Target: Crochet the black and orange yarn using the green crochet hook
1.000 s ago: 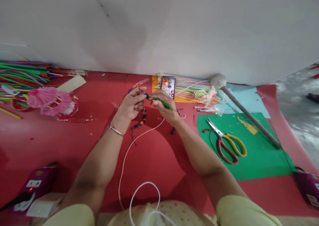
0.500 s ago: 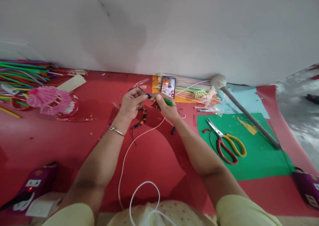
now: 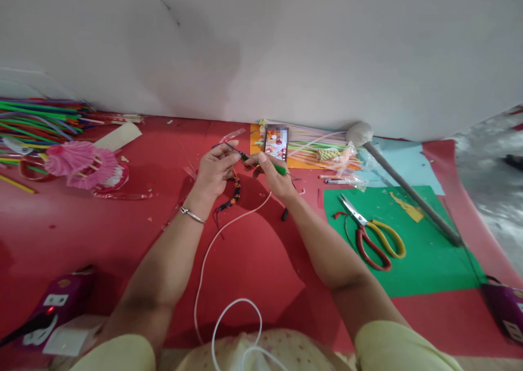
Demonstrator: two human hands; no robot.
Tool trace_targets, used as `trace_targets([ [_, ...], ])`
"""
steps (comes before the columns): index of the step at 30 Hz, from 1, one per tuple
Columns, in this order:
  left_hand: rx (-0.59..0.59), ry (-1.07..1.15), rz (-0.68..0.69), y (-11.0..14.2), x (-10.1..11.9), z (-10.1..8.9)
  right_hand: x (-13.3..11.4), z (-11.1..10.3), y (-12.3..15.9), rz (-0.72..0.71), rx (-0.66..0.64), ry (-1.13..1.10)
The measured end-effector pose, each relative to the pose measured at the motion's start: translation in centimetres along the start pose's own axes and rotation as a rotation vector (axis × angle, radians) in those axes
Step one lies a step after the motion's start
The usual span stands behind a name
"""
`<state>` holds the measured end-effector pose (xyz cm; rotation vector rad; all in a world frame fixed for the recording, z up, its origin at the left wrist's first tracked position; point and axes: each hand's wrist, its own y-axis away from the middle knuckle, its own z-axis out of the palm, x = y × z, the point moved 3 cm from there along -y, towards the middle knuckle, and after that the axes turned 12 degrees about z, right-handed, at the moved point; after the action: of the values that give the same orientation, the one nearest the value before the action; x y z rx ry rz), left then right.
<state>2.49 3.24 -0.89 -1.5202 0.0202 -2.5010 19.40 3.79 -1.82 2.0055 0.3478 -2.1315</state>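
My left hand is closed, pinching one end of a dark braided cord bracelet with orange flecks between thumb and fingertips. The rest of the bracelet hangs below that hand, and thin loose strands trail from its lower end. My right hand wraps around a thin tool with a green handle. The tool's working tip is at the pinched end of the bracelet, too small to make out. Both hands are close together above the red table covering.
Behind my right hand lies a lit phone on pale sticks. Scissors rest on a green sheet, by a grey-handled mallet-like object. Pink paper ornaments lie left. A white cable crosses the front.
My right hand's grip on the green-handled tool has shifted, with the thumb now raised over it and less of the handle showing. My left hand keeps its pinch on the bracelet.
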Motion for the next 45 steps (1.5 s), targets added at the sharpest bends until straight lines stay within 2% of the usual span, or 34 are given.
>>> trace_targets([
  [9,-0.021,-0.011,0.033,-0.08,-0.03,-0.06,-0.42,0.06,0.21,-0.020,-0.014,0.064],
  [16,0.036,0.009,0.076,-0.27,0.13,-0.37,-0.03,-0.10,0.18,-0.038,-0.004,0.109],
  [22,0.020,0.001,0.029,-0.20,0.08,-0.16,0.05,-0.20,0.11,-0.061,0.009,0.098],
  [27,-0.008,-0.007,0.019,-0.12,0.19,-0.04,-0.04,-0.17,0.09,-0.020,0.000,0.066],
  [33,-0.043,-0.027,-0.070,0.11,0.00,0.15,0.14,-0.27,-0.13,-0.030,-0.007,0.012],
  [45,-0.024,-0.131,0.003,-0.33,-0.11,-0.41,-0.35,-0.76,-0.08,-0.098,-0.029,0.131],
])
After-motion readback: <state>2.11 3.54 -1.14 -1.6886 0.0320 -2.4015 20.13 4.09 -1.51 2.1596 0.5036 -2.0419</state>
